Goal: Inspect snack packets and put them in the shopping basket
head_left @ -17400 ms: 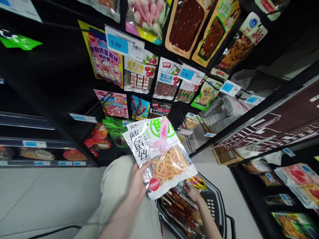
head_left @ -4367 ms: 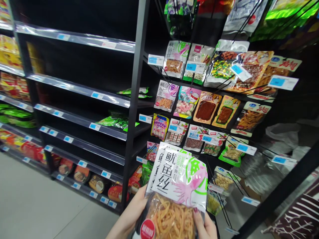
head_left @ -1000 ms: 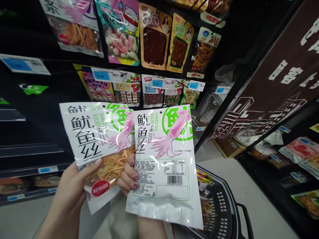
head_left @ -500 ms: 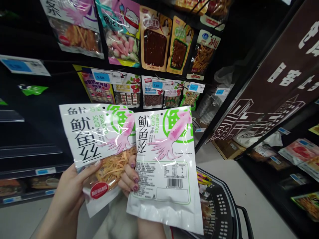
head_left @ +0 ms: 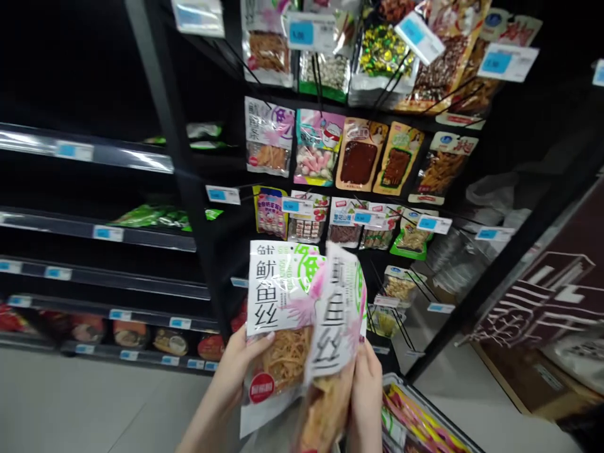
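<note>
My left hand [head_left: 241, 365] grips a white bag of shredded squid [head_left: 278, 308] by its left edge, thumb across the front. Its clear window shows pale brown strips and a red round label. Closed around the right side of a second bag of shredded squid [head_left: 333, 327] is my right hand [head_left: 367, 384]. That second bag is turned nearly edge-on, blurred by motion, and overlaps the right part of the first bag. Both bags are upright in front of the hanging snack display.
Hooks ahead carry snack pouches [head_left: 361, 154] with price tags. To the left, shelves [head_left: 94, 233] hold green packets and round packages lower down. A shopping basket [head_left: 425, 409] with colourful packets stands at lower right. A cardboard box [head_left: 533, 377] sits on the floor.
The right-hand bag has turned from showing its printed back to nearly edge-on with its front visible. My view has shifted left and back, showing more of the shelves.
</note>
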The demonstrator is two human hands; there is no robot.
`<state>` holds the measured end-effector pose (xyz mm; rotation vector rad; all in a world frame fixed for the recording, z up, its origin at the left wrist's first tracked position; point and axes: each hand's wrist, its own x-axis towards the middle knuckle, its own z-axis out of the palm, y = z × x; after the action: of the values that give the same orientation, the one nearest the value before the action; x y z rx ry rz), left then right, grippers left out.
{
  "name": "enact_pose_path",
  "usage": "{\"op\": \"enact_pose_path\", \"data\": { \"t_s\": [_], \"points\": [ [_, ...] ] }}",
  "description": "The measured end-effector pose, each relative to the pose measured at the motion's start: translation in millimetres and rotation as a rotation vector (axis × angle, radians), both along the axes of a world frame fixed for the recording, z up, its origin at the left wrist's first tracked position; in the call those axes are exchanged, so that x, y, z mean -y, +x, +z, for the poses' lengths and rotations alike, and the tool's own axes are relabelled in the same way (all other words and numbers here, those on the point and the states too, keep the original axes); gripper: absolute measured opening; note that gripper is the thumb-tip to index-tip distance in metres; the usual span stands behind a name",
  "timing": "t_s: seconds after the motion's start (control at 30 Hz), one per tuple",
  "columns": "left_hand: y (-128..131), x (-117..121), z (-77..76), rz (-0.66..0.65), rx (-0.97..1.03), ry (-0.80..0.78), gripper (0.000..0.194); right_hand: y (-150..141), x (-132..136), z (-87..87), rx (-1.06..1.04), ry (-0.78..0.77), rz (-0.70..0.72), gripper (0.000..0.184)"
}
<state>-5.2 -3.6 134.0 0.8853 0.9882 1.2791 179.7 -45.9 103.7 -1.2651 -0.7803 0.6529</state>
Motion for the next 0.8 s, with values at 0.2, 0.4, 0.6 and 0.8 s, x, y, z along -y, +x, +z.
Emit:
{"op": "enact_pose_path", "data": {
  "t_s": [0.2,0.4,0.6,0.8],
  "points": [
    [0,3,3.7,-0.158,0.03,0.085,0.044,3,0,3.5,0.397,-0.331,-0.104,0.045],
    [4,3,6.4,-0.192,0.023,0.11,0.045,0,-4,-0.3,0.574,-0.425,-0.194,0.045],
    [7,8,14.2,-0.196,0.004,0.096,0.043,-7,-7,-3.6,0.595,-0.405,-0.242,0.045],
    [6,8,17.7,-0.197,0.012,0.089,0.042,-4,-7,-3.2,0.593,-0.452,-0.181,0.047]
  ]
}}
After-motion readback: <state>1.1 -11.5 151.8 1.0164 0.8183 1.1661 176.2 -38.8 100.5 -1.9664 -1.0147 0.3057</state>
